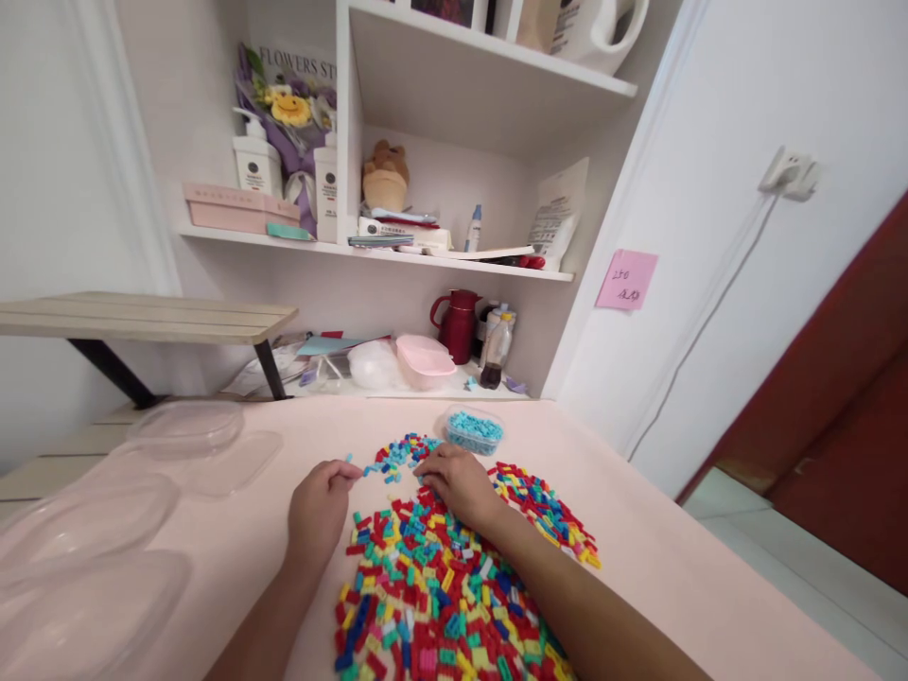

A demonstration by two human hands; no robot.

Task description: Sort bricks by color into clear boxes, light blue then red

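A big heap of small coloured bricks lies on the pink table in front of me. My left hand rests at the heap's left edge, fingers curled, pinching a small light-blue brick at its fingertips. My right hand lies on the far part of the heap with its fingers bent down onto the bricks; I cannot see whether it holds one. Just beyond it stands a small clear tub filled with light-blue bricks.
Several clear plastic tubs and lids lie on the table's left side. A wooden bench stands at the left. Shelves behind hold bottles, a red jug and a pink box. A white wall and red door are at the right.
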